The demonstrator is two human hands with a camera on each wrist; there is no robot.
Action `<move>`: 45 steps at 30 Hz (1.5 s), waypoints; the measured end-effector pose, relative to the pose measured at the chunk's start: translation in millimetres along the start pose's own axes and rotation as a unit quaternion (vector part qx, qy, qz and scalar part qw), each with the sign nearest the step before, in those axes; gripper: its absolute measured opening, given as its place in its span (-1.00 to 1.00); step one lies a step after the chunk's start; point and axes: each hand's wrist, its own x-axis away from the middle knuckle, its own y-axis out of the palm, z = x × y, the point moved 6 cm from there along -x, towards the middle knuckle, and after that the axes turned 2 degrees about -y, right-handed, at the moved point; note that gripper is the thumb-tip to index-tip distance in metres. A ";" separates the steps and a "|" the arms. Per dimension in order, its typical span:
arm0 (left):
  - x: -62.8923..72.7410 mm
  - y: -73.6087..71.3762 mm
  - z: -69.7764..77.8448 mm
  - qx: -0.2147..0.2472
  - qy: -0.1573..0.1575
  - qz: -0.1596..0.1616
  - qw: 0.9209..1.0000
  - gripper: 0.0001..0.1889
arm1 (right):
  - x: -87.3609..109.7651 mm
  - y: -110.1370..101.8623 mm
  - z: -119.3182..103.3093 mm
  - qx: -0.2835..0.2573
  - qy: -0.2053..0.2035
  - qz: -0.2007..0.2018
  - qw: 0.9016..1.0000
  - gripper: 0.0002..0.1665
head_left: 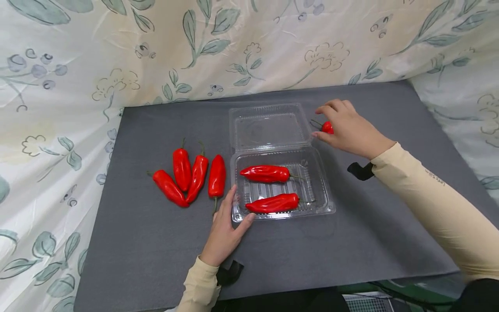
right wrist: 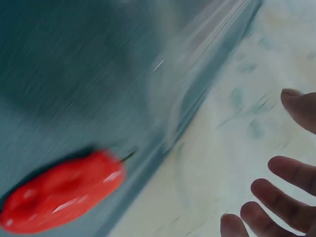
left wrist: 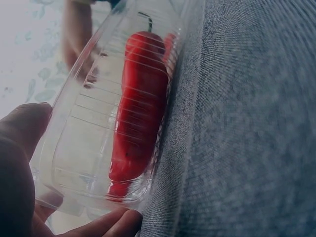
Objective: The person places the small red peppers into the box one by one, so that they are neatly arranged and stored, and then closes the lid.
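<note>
A clear plastic clamshell container (head_left: 320,182) lies with its lid (head_left: 269,125) folded back. Inside its base are two red peppers, one farther back (head_left: 265,173) and one nearer the front (head_left: 274,203). My left hand (head_left: 223,237) holds the container's front left corner, thumb at the front rim and fingers along the left side. Right of the lid, my right hand (head_left: 348,132) hovers with fingers spread and nothing in them. Partly hidden beneath it is another red pepper (head_left: 327,127), which lies whole on the table in the right wrist view (right wrist: 64,195).
Several red peppers lie on the grey cloth left of the container, including a slanted one (head_left: 169,187) and one close to the container's left side (head_left: 216,177). A floral curtain (head_left: 249,47) stands behind the table (head_left: 148,251).
</note>
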 end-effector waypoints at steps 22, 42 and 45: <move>2.8 -1.0 -2.9 0.003 0.000 0.009 1.000 -0.11 | -18.0 36.1 120.8 -0.044 0.192 -0.097 0.976 0.05; 2.5 -1.3 -1.3 0.012 0.019 0.011 1.000 -0.14 | -21.0 62.1 123.1 -0.081 0.175 -0.145 0.970 0.02; 2.4 -1.5 -0.7 0.015 0.019 0.011 1.000 -0.14 | -21.0 62.9 121.5 -0.073 0.167 -0.146 0.972 -0.03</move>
